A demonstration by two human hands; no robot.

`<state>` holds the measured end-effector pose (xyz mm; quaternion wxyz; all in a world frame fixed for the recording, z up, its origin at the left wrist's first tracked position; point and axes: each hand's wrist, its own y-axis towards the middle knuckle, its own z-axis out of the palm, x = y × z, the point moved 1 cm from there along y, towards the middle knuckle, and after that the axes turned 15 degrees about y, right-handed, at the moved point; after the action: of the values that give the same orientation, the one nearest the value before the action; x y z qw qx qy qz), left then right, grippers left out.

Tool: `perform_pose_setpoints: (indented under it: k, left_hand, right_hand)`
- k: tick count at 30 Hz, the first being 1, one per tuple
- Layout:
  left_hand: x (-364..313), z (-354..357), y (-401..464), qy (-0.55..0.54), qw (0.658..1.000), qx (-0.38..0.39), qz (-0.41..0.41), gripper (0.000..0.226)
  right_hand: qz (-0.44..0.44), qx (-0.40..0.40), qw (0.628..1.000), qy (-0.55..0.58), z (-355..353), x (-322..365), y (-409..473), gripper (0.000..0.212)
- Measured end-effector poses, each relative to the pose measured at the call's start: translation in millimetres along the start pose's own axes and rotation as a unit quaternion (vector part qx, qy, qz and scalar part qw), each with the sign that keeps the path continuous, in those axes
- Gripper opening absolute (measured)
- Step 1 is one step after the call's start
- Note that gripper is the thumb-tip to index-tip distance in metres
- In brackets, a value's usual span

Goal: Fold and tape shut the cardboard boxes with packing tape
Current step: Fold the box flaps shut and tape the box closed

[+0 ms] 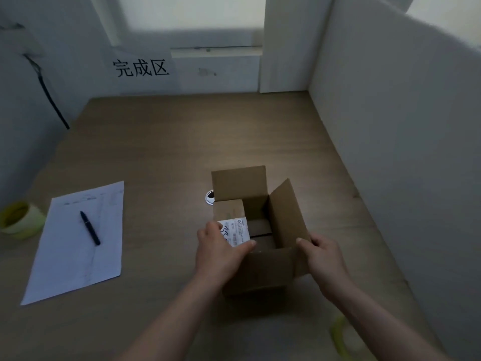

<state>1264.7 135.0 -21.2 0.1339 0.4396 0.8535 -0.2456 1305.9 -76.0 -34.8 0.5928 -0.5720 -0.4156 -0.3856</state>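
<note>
Head view, landmark = cardboard box, which stands open on the wooden table, directly in front of the person. Far flap upright, right flap tilted up and outward, near flap raised toward the person. Left flap already leans inward over the opening; a white printed label sits on it.

Left hand lies on that left flap and label, fingers spread and pressing, not curled round anything. Right hand grips the box's near right corner, thumb on the near flap; fingers behind the card are hidden.

Left of the box, well apart: a sheet of paper with a pen lying on it. Further left, at the table edge, a roll of tape. Near right of the box, by the frame's bottom edge, a blurred yellow-green ring; cannot tell what it is.

Judgement: folding step, early. No tape on the box top. Next: press the left flap flat, fold the remaining flaps over it, hold the seam closed, then reach for the tape.
</note>
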Motion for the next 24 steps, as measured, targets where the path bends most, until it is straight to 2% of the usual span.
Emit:
perform_pose_setpoints:
  k: [4, 8, 13, 14, 16, 18, 20, 24]
  left_hand:
    - [-30, 6, 32, 0.087, 0.994, 0.054, -0.042, 0.110]
    - [-60, 3, 60, 0.160, 0.979, 0.119, -0.030, 0.122]
    - [-85, 3, 80, 0.131, 0.960, 0.246, 0.032, 0.140]
    - [-88, 7, 78, 0.149, 0.955, 0.253, 0.050, 0.145]
    - [-94, 22, 70, 0.190, 0.955, 0.217, 0.076, 0.148]
    - [-101, 39, 64, 0.197, 0.968, 0.138, 0.074, 0.135]
    - [-108, 49, 64, 0.191, 0.978, 0.071, 0.038, 0.111]
    - [-122, 50, 73, 0.164, 0.986, 0.029, 0.026, 0.072]
  right_hand:
    - [-0.035, -0.011, 0.999, -0.021, -8, 8, 22, 0.022]
    - [-0.045, -0.020, 0.999, -0.014, -21, 14, 40, 0.024]
    - [-0.039, -0.055, 0.997, 0.031, -40, 20, 68, 0.024]
    - [-0.039, -0.070, 0.996, 0.044, -42, 22, 75, 0.024]
    - [-0.037, -0.094, 0.993, 0.061, -46, 29, 90, 0.024]
    - [-0.034, -0.100, 0.992, 0.071, -48, 37, 105, 0.022]
    - [-0.034, -0.089, 0.994, 0.049, -50, 42, 119, 0.021]
    - [-0.052, -0.080, 0.995, -0.038, -61, 51, 139, 0.024]
